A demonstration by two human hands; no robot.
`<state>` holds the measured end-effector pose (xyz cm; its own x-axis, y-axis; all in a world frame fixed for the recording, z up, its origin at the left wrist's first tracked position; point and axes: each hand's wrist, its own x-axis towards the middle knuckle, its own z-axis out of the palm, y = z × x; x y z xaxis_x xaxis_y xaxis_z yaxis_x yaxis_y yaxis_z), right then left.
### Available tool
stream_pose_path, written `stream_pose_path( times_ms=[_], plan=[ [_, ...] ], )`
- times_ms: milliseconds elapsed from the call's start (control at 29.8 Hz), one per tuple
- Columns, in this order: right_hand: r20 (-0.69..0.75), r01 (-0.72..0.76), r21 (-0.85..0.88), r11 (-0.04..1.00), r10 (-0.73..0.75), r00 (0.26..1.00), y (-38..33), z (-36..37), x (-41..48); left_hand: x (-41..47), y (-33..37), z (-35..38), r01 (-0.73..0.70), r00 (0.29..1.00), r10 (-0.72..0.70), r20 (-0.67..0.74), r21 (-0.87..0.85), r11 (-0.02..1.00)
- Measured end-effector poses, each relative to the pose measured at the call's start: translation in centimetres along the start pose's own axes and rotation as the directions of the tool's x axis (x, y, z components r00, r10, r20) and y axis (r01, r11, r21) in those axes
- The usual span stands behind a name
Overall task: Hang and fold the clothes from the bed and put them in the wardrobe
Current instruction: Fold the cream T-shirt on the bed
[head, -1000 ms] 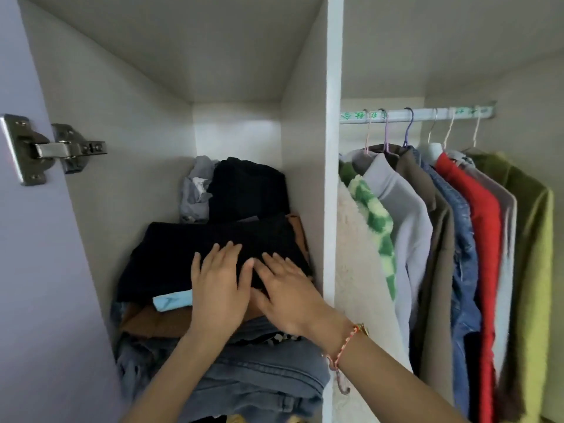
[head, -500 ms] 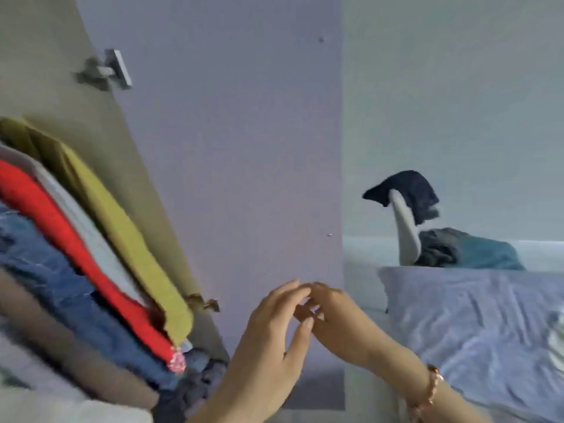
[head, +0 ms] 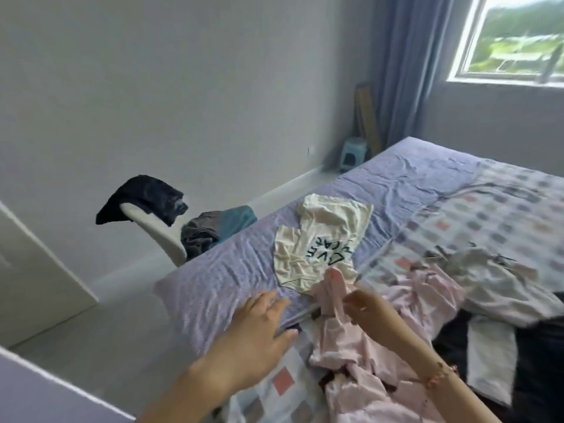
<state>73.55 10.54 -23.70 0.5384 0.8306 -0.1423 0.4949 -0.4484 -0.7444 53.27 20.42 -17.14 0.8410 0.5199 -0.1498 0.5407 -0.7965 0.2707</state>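
Observation:
I stand at the bed (head: 232, 279) with its lilac sheet and checked quilt. My right hand (head: 366, 309) pinches a fold of a pale pink garment (head: 360, 355) and holds it up off the quilt. My left hand (head: 259, 328) hovers with fingers spread at the bed's near edge, just left of the pink cloth. A thin pale rod (head: 300, 315), perhaps a hanger, lies blurred between the hands. A cream T-shirt with black lettering (head: 320, 239) lies flat beyond them. A grey-white garment (head: 494, 276) and dark clothes (head: 543, 355) lie to the right.
A white chair (head: 158, 236) left of the bed carries a dark garment (head: 143, 196) on its back and grey and teal clothes (head: 219, 227) on its seat. A white door panel (head: 33, 270) stands at the left. A blue stool (head: 351, 154), curtain and window are at the far end.
My view has swung from the wardrobe shelf, past the hanging clothes, to the bed. Both hands left the folded stack, and my right hand now holds the pink garment.

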Motion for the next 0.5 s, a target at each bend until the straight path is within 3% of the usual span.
stream_pose_path(
  times_ms=[168, 336, 504],
  plan=[
    [-0.022, -0.222, 0.035, 0.974, 0.223, 0.975, 7.0, -2.3, -0.9, 8.7, 2.2, 4.5, -0.135, 0.968, 0.141, 0.209, -0.043, 0.99],
    [-0.03, -0.337, 0.108, 0.935, 0.342, 0.939, 9.7, -0.4, 1.8, 17.9, -2.5, 9.1, -0.075, 0.931, 0.025, 0.364, 0.124, 0.989],
    [0.07, -0.358, 0.174, 0.917, 0.351, 0.934, 10.1, 5.8, 10.2, 26.8, -9.4, 12.1, -0.039, 0.909, -0.059, 0.412, 0.226, 0.973]
  ],
)
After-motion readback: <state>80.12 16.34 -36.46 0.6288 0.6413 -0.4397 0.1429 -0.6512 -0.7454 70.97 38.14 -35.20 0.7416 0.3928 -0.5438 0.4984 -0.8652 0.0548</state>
